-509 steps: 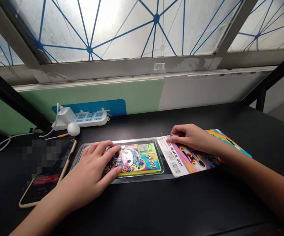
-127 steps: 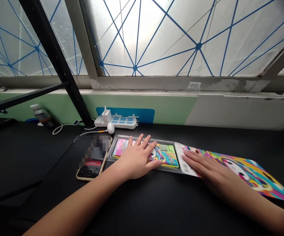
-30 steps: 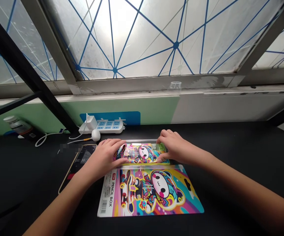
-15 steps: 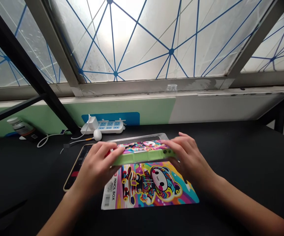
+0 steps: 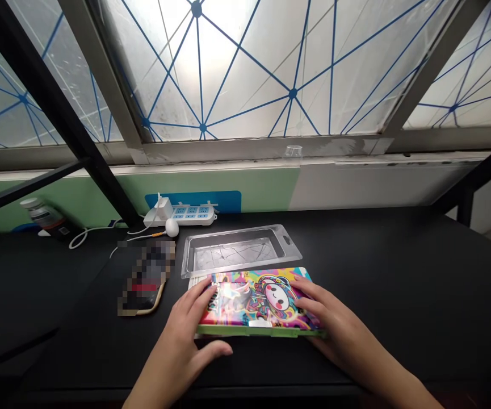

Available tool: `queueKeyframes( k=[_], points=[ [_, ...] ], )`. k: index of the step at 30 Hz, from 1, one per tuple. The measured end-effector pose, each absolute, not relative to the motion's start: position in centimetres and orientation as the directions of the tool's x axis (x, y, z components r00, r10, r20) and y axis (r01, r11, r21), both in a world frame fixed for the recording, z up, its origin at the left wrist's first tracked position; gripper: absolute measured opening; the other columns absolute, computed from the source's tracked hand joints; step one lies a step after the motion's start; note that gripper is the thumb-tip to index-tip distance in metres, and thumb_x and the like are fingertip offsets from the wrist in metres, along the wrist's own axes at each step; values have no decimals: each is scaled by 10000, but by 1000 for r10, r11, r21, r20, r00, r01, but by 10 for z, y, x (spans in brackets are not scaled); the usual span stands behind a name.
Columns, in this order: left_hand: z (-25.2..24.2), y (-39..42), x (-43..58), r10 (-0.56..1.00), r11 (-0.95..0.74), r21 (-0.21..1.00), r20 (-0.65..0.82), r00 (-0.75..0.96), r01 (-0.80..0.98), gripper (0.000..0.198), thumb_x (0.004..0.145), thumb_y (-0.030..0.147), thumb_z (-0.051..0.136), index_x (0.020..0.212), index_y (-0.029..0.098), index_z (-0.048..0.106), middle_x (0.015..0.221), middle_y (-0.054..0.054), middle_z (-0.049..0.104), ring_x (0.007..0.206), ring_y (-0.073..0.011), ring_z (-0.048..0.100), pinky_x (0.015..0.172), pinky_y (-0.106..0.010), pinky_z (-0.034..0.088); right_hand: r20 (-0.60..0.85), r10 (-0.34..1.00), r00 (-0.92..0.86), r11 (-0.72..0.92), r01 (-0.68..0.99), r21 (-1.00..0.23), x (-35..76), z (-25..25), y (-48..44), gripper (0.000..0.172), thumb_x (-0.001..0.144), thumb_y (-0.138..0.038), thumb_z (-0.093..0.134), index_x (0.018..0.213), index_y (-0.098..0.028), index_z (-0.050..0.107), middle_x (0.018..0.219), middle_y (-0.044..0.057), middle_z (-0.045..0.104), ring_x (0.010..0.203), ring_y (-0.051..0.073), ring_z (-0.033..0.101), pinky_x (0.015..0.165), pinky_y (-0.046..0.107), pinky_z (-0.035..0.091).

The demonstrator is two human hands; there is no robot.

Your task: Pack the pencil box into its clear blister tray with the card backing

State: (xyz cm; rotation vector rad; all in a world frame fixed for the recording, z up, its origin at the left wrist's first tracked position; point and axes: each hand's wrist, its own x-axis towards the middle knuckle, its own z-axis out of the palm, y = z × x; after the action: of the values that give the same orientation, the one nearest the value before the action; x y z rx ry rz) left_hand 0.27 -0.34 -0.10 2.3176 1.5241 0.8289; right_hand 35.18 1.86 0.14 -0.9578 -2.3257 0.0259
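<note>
A pencil box point(image 5: 245, 298) with a bright cartoon bear on its lid and a green front edge lies flat in front of me. Beneath it is the printed card point(image 5: 194, 280), mostly covered, with only bits of its far edge showing. My left hand point(image 5: 192, 326) rests its fingertips on the box's left end, the thumb stretched out apart in front. At the right end, my right hand point(image 5: 334, 318) lays its fingers over the lid; its thumb is hidden. A clear plastic tray point(image 5: 189, 255) lies just behind the box.
A phone point(image 5: 147, 284), partly blurred out, lies to the left on the black desk point(image 5: 398, 272). Behind it are a white power strip point(image 5: 194, 215) with a plug and a white cable. A bottle point(image 5: 47, 216) stands at the far left. A clear cup point(image 5: 293, 152) sits on the window ledge.
The pencil box has come down and nearer to me, from tilted above the card to lying flat over it. My left thumb has come off the box. The clear tray is now in full view.
</note>
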Motion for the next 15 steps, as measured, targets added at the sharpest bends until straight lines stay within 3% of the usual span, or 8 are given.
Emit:
queueKeyframes(
  k=[5, 9, 12, 15],
  points=[
    [-2, -2, 0, 953, -304, 626, 201, 228, 718, 770, 910, 347, 700, 1568, 372, 301, 1608, -86, 420, 1460, -332, 433, 1165, -537, 410, 259, 860, -440, 509, 697, -505, 354, 6, 11, 683, 833, -462, 788, 1418, -273, 492, 1551, 144, 500, 1396, 325, 516, 1110, 476, 499],
    [-1, -2, 3, 966, -257, 644, 163, 198, 720, 803, 882, 381, 729, 1564, 383, 305, 1554, -84, 474, 1427, -340, 462, 1165, -549, 387, 183, 906, -383, 412, 689, -596, 353, 12, 8, 567, 881, -463, 732, 1387, -280, 551, 1568, 122, 491, 1419, 322, 489, 1150, 484, 451],
    [1, -3, 6, 976, -216, 669, 137, 168, 711, 904, 880, 388, 734, 1604, 401, 193, 1513, -92, 485, 1406, -331, 476, 1161, -546, 376, 187, 909, -373, 403, 670, -624, 352, 17, 9, 535, 882, -455, 729, 1371, -299, 578, 1569, 96, 497, 1432, 320, 472, 1167, 484, 422],
    [4, -5, 8, 983, -183, 698, 114, 144, 692, 983, 876, 407, 739, 1623, 412, 100, 1502, -101, 478, 1400, -336, 477, 1153, -552, 371, 210, 927, -312, 369, 645, -670, 352, 21, 14, 475, 908, -519, 667, 1316, -279, 623, 1445, 102, 622, 1316, 323, 591, 1086, 464, 492]
  ],
)
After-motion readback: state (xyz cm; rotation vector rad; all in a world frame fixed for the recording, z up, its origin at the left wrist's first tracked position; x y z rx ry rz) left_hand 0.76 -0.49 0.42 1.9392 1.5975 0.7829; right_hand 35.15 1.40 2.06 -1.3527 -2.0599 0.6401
